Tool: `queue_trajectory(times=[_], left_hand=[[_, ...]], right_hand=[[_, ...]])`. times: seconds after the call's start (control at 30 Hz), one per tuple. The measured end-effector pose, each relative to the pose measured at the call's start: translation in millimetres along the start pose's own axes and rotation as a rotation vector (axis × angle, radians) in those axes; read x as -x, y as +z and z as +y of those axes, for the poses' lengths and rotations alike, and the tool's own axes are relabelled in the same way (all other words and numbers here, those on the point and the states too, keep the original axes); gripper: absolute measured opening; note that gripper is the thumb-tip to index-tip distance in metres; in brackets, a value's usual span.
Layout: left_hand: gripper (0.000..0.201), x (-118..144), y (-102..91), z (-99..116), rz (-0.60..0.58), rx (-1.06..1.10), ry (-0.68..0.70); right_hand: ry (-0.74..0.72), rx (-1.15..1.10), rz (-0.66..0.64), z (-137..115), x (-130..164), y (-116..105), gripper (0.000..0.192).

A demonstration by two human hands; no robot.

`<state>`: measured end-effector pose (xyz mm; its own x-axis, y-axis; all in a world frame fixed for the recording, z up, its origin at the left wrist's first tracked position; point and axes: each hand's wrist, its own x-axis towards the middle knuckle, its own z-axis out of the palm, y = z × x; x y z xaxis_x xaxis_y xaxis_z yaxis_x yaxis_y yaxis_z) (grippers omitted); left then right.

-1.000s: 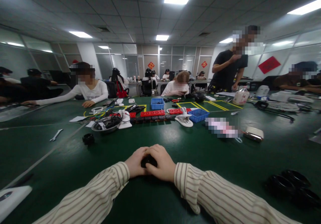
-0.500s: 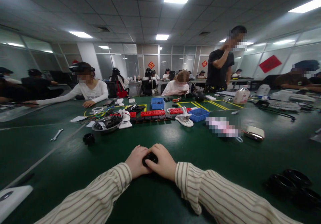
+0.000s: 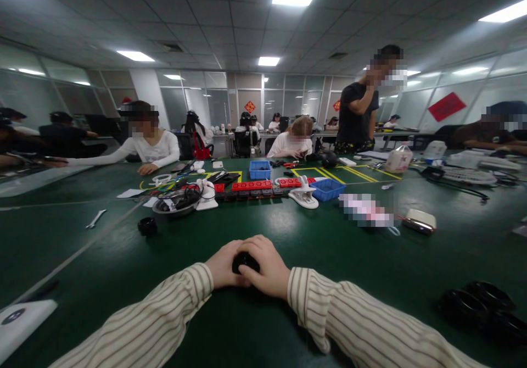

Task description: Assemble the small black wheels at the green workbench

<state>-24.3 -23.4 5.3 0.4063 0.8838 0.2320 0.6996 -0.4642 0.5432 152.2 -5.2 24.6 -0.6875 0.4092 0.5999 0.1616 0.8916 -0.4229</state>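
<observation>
Both my hands rest together on the green table (image 3: 123,280), just in front of me. My left hand (image 3: 221,269) and my right hand (image 3: 265,269) are cupped around a small round black part (image 3: 245,261), which shows only between the fingers. Striped sleeves cover both forearms. A second small black round part (image 3: 147,226) lies alone on the table to the left, well out of reach of the left hand.
Farther off lie a metal bowl of cables (image 3: 176,202), a wrench (image 3: 95,218), red and black parts (image 3: 251,186), two blue bins (image 3: 326,189), a white clamp (image 3: 303,195). Black rings (image 3: 477,302) sit at right, a white device (image 3: 20,324) at bottom left. Other people sit around; one stands.
My hands stay together on the black part, the fingers shifting slightly around it. The standing person at the back has moved left. The view has shifted a little.
</observation>
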Motion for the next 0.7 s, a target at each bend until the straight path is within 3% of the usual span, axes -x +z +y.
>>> queue_trajectory(times=[0.17, 0.3, 0.4, 0.53, 0.7], left_hand=[[0.058, 2.5, 0.7, 12.8, 0.102, -0.198, -0.136], [0.066, 4.0, 4.4, 29.4, 0.077, -0.348, -0.221], [0.061, 3.2, 8.8, 35.8, 0.080, -0.415, -0.255], [0.041, 1.6, 10.2, 31.3, 0.061, -0.404, -0.221], [0.035, 0.8, 3.3, 14.6, 0.013, -0.121, -0.025]], right_hand=[[0.190, 0.095, 0.043, 3.1, 1.8, 3.8, 0.023], [0.301, 0.147, -0.012, 5.7, 0.4, 7.4, 0.030], [0.315, 0.171, -0.070, 6.1, -1.9, 8.6, 0.029], [0.284, 0.147, -0.056, 7.3, -3.0, 8.1, 0.025], [0.124, -0.006, -0.045, 8.8, -1.8, 6.2, 0.014]])
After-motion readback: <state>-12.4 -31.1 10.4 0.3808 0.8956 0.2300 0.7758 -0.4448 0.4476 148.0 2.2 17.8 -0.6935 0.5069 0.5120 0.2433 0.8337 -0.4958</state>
